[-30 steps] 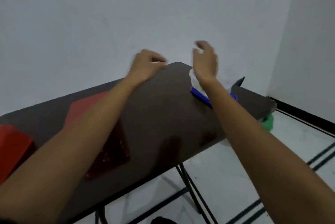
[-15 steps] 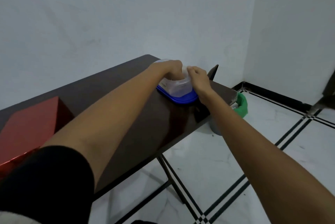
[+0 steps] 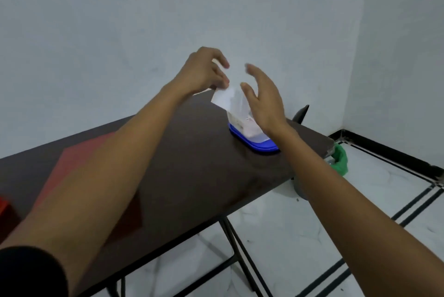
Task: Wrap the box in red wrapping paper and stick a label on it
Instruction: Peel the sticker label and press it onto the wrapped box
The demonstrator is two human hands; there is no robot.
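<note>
My left hand (image 3: 204, 71) is raised above the far end of the dark table (image 3: 192, 171) and pinches a white label sheet (image 3: 222, 97) by its top edge. The sheet hangs just over a clear plastic container (image 3: 242, 123) that stands on a blue lid. My right hand (image 3: 264, 99) hovers beside the sheet with its fingers spread, holding nothing. The red wrapped box (image 3: 72, 162) lies on the table to the left, mostly hidden by my left forearm. A second red piece (image 3: 3, 205) shows at the left edge.
A dark pointed object (image 3: 301, 114) sticks up at the table's far right corner. Below that corner stands a grey bin with a green liner (image 3: 340, 159) on the white tiled floor. The table's black folding legs (image 3: 237, 248) are under the near edge.
Both hands were down at the clear container half a second ago. They have since risen, and my left hand has come up with a white sheet pinched in it while my right hand has opened.
</note>
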